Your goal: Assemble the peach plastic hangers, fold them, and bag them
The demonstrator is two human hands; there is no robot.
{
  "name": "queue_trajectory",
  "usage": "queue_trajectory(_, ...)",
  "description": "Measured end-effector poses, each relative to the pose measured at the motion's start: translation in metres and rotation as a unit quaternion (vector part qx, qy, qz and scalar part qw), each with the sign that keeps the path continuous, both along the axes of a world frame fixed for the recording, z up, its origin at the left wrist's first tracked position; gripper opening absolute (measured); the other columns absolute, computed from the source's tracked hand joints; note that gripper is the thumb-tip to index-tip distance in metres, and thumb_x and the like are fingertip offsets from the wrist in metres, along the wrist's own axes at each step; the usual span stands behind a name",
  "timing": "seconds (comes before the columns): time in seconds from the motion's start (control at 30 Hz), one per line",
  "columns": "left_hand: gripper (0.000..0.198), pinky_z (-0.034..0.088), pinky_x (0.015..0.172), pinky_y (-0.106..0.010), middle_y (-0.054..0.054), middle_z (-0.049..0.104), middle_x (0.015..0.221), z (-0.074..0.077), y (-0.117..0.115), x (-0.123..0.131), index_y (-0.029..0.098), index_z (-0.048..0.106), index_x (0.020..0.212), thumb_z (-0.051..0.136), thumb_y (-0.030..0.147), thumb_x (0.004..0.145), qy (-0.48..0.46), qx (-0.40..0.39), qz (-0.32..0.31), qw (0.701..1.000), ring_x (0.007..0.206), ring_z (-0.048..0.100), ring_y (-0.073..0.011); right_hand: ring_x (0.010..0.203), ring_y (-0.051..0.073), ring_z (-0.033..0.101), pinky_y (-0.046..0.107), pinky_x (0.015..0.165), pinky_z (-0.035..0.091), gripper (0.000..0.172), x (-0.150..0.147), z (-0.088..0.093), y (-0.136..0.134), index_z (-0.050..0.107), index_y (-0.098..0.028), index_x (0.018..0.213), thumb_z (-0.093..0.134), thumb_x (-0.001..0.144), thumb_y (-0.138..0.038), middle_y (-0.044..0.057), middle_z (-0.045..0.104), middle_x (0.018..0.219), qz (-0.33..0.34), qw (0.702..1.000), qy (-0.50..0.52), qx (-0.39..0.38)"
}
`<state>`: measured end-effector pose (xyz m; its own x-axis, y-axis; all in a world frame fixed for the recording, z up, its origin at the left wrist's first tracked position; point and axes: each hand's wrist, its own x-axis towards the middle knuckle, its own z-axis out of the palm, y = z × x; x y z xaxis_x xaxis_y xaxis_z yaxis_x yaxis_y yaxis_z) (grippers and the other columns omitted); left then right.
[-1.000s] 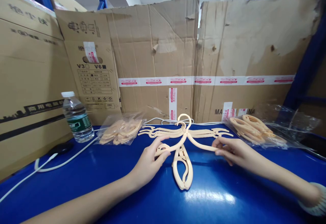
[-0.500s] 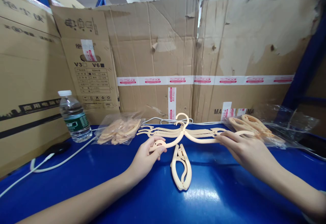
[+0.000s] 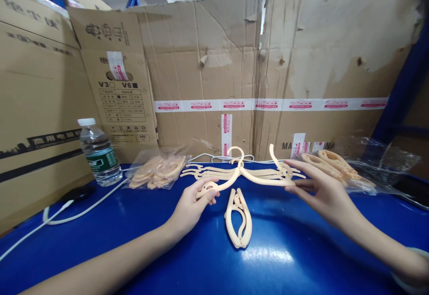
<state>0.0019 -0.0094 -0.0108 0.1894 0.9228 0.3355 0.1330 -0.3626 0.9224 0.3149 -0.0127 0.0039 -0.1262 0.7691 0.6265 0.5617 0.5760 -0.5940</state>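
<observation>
A cream folding hanger (image 3: 264,179) is held above the blue table, its hook at the top. My left hand (image 3: 197,196) pinches its left end. My right hand (image 3: 315,185) has thumb and fingers around its right end, where a short arm points upward. Behind it, several unfolded hangers (image 3: 214,173) lie stacked. One folded hanger (image 3: 248,223) rests on the table in front, between my hands.
A water bottle (image 3: 100,156) stands at the left, near a black object (image 3: 78,193) and white cables. Plastic bags of folded hangers lie left (image 3: 159,170) and right (image 3: 345,167). Cardboard (image 3: 204,76) walls the blue table (image 3: 268,268).
The hanger's right end arm has swung from pointing right to pointing upward. My right hand has turned and shifted with it. My left hand still grips the left end.
</observation>
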Motion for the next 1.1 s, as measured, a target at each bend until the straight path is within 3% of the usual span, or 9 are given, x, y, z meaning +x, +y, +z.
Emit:
queue_trajectory(0.13, 0.036, 0.049, 0.074, -0.029, -0.003, 0.065, 0.082, 0.002, -0.002, 0.000, 0.016, 0.065, 0.112, 0.064, 0.033, 0.081, 0.007, 0.002, 0.007, 1.000, 0.073, 0.061, -0.0161, 0.077, 0.028, 0.073, 0.044, 0.073, 0.062, 0.052, -0.001, 0.003, 0.001, 0.060, -0.020, 0.120, 0.068, 0.078, -0.049, 0.011, 0.074, 0.094, 0.027, 0.991, 0.105, -0.079)
queue_trajectory(0.2, 0.035, 0.050, 0.073, -0.029, -0.002, 0.064, 0.079, 0.002, -0.002, 0.001, 0.016, 0.066, 0.111, 0.064, 0.032, 0.080, 0.014, 0.007, 0.013, 1.000, 0.071, 0.061, -0.0159, 0.072, 0.027, 0.072, 0.042, 0.070, 0.061, 0.047, -0.002, 0.006, 0.000, 0.065, -0.020, 0.111, 0.067, 0.078, -0.053, 0.008, 0.074, 0.078, 0.040, 0.990, 0.112, -0.080)
queue_trajectory(0.3, 0.034, 0.051, 0.073, -0.030, 0.000, 0.064, 0.074, 0.002, -0.002, 0.001, 0.016, 0.066, 0.110, 0.064, 0.033, 0.080, 0.007, 0.015, 0.024, 1.000, 0.070, 0.062, -0.0161, 0.068, 0.025, 0.070, 0.040, 0.068, 0.060, 0.042, -0.003, 0.011, -0.001, 0.069, -0.022, 0.104, 0.066, 0.079, -0.055, 0.007, 0.072, 0.070, 0.049, 0.990, 0.109, -0.073)
queue_trajectory(0.53, 0.037, 0.054, 0.073, -0.029, 0.000, 0.065, 0.079, 0.006, -0.009, 0.009, 0.018, 0.057, 0.111, 0.068, 0.031, 0.078, -0.076, -0.013, 0.026, 0.997, 0.072, 0.067, -0.0157, 0.070, 0.021, 0.065, 0.036, 0.069, 0.056, 0.037, -0.003, 0.007, 0.000, 0.069, -0.021, 0.093, 0.070, 0.076, -0.053, 0.006, 0.070, 0.078, 0.060, 0.971, 0.201, -0.118)
queue_trajectory(0.7, 0.038, 0.054, 0.057, -0.026, 0.004, 0.060, 0.077, 0.007, -0.017, 0.018, 0.021, 0.048, 0.109, 0.067, 0.029, 0.078, -0.117, -0.013, -0.015, 0.993, 0.056, 0.064, -0.0120, 0.067, 0.017, 0.061, 0.033, 0.064, 0.054, 0.040, -0.020, -0.004, -0.007, 0.056, -0.023, 0.098, 0.072, 0.075, -0.052, 0.002, 0.066, 0.079, 0.088, 0.945, 0.273, -0.156)
queue_trajectory(0.83, 0.035, 0.052, 0.054, -0.023, 0.005, 0.057, 0.081, 0.002, -0.021, 0.022, 0.024, 0.046, 0.110, 0.064, 0.025, 0.081, -0.108, 0.002, -0.058, 0.992, 0.054, 0.062, -0.0089, 0.066, 0.016, 0.061, 0.031, 0.065, 0.054, 0.037, -0.036, -0.007, -0.016, 0.051, -0.022, 0.081, 0.074, 0.074, -0.050, 0.000, 0.064, 0.073, 0.140, 0.937, 0.243, -0.210)
queue_trajectory(0.93, 0.036, 0.052, 0.054, -0.021, 0.004, 0.056, 0.085, 0.000, -0.023, 0.022, 0.025, 0.044, 0.115, 0.062, 0.023, 0.084, -0.106, 0.004, -0.079, 0.991, 0.056, 0.060, -0.0073, 0.087, 0.022, 0.067, 0.036, 0.081, 0.055, 0.031, -0.045, -0.004, -0.026, 0.061, -0.020, 0.087, 0.072, 0.078, -0.048, 0.007, 0.070, 0.096, 0.211, 0.929, 0.168, -0.252)
queue_trajectory(1.0, 0.040, 0.051, 0.054, -0.020, 0.004, 0.056, 0.085, 0.000, -0.024, 0.023, 0.026, 0.041, 0.118, 0.062, 0.023, 0.084, -0.107, -0.001, -0.087, 0.990, 0.057, 0.060, -0.0069, 0.105, 0.025, 0.064, 0.041, 0.094, 0.051, 0.030, -0.048, -0.001, -0.031, 0.065, -0.022, 0.102, 0.068, 0.083, -0.045, 0.009, 0.068, 0.115, 0.249, 0.921, 0.125, -0.271)
queue_trajectory(1.1, 0.047, 0.051, 0.053, -0.020, 0.005, 0.057, 0.082, 0.001, -0.025, 0.023, 0.026, 0.037, 0.120, 0.065, 0.022, 0.082, -0.106, -0.007, -0.091, 0.990, 0.056, 0.060, -0.0075, 0.118, 0.027, 0.059, 0.045, 0.104, 0.044, 0.034, -0.049, 0.001, -0.035, 0.065, -0.026, 0.117, 0.064, 0.087, -0.042, 0.008, 0.064, 0.127, 0.283, 0.910, 0.087, -0.290)
